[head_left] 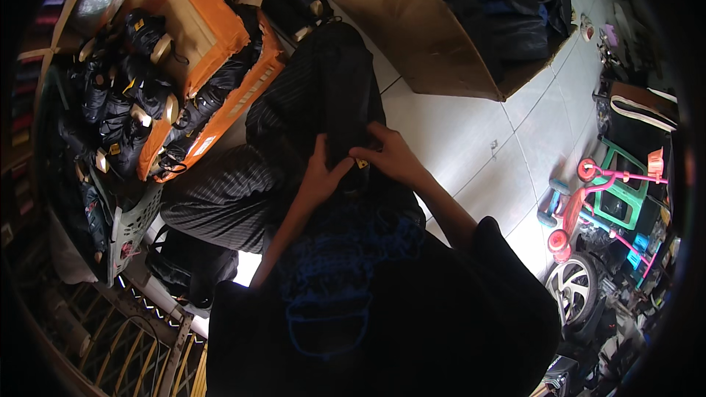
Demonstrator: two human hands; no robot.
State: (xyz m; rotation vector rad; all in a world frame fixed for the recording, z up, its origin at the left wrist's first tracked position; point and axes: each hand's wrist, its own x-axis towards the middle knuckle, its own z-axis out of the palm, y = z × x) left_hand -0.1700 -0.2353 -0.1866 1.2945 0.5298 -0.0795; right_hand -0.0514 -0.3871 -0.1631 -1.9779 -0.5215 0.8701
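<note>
Crates [213,37] of orange plastic stand at far left, with cardboard inside and rolled black bundles [121,103] with small tags piled around and over them. A grey basket [132,224] sits just below the pile. A black bag [180,268] lies on the floor [471,140] near the basket.

Left hand [318,176] rests at centre on a dark garment [331,95], thumb raised, fingers curled over a fold of the cloth and pinching it. The garment lies across the person's striped trouser legs [243,191], stretching away from the body toward the top of the view. Right hand [390,154] sits just beside the left, fingers bent, gripping the same fold, a small yellow tag [362,164] showing at its fingertips. Both hands are partly closed on the cloth.

A large cardboard box [419,22], open, stands beyond the garment, filled with dark clothing [507,7]. At right, well apart from the hands, stand a child's tricycle [596,206] in red, pink and green, and a wheel [573,287] below it.
</note>
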